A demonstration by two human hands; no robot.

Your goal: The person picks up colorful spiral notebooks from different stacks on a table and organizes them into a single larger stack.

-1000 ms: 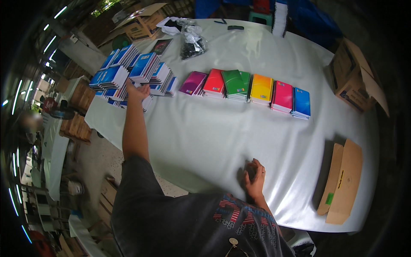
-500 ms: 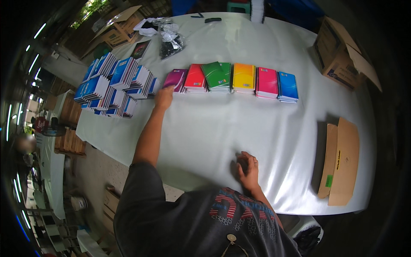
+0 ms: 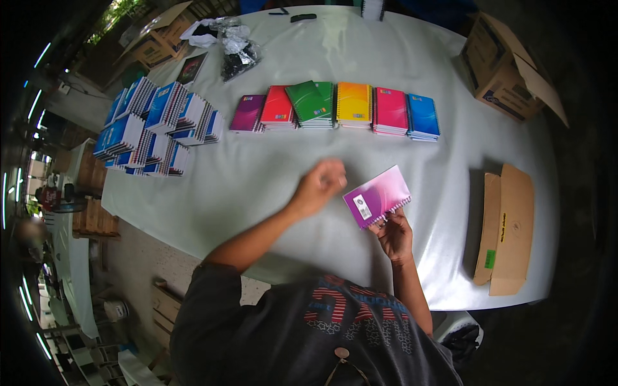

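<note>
My right hand [image 3: 394,237] holds a purple spiral notebook [image 3: 373,198] by its wire-bound edge, with a white label on the cover facing me. Beside it, to the left, my left hand [image 3: 322,183] hangs over the table, blurred by motion, apart from the notebook. Beyond my hands runs a row of notebook piles: purple [image 3: 247,113], red [image 3: 278,105], green [image 3: 310,101], yellow [image 3: 354,103], pink [image 3: 390,109] and blue [image 3: 423,116]. The top green one lies askew.
Several stacks of blue spiral notebooks [image 3: 125,135] crowd the table's left side. A flattened carton [image 3: 512,231] lies at the right, below an open cardboard box [image 3: 505,71]. Plastic bags [image 3: 238,55] and a dark notebook [image 3: 192,69] sit far left on the pale tablecloth [image 3: 277,167].
My left hand has come back from the purple pile toward the middle. A purple notebook has left that pile and is now in my right hand, which was empty before.
</note>
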